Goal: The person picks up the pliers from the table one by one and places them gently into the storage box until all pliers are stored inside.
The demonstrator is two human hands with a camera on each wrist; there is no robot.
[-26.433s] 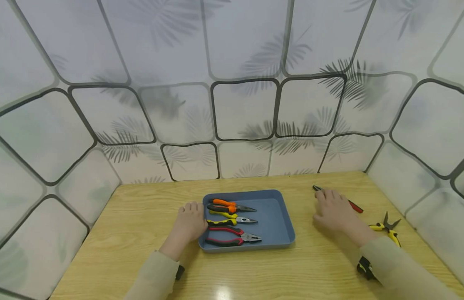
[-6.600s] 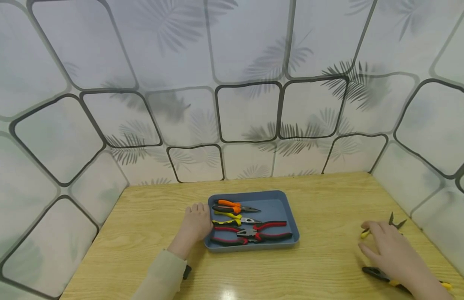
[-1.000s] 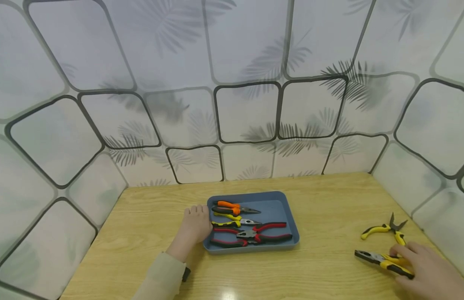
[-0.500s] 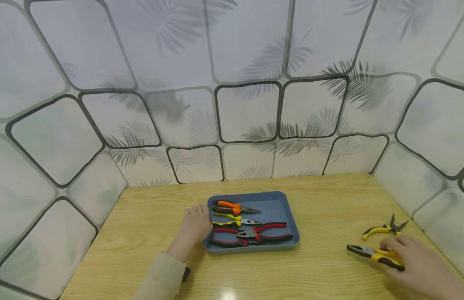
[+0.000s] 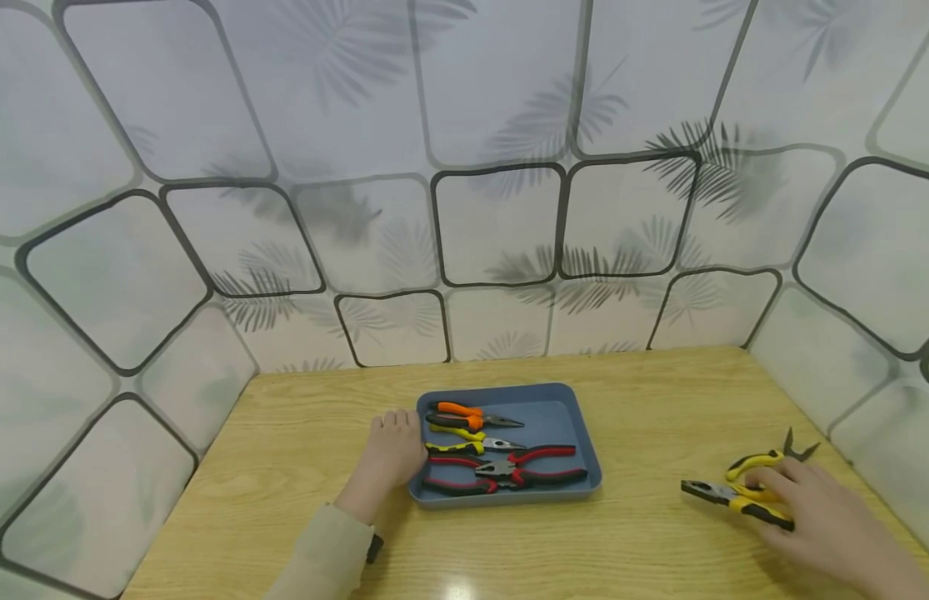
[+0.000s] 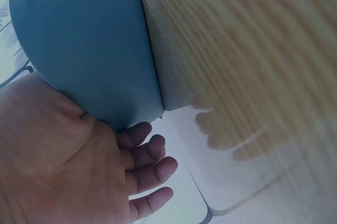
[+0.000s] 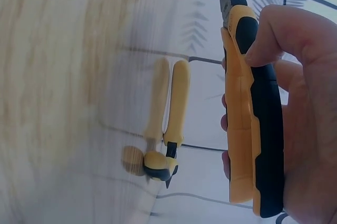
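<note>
Table (image 5: 644, 392): light wood-grain, glossy, w/ glare spot. Tray (image 5: 554, 414): matt blue plastic, smooth. Pliers (image 7: 251, 124): yellow/black smooth grips, dark metal jaws. Wall (image 5: 464, 167): smooth printed panels.

Head view: looked forward and down from above the wooden table (image 5: 644, 400), taking in both hands from a distance.
Left wrist view: sat very close beneath the left hand (image 6: 68, 166), sharing the blue tray (image 6: 79, 40) with the head view.
Right wrist view: sat very close to the right hand (image 7: 305, 124), sharing the yellow-and-black pliers (image 7: 253, 113) with the head view's lower right.
</note>
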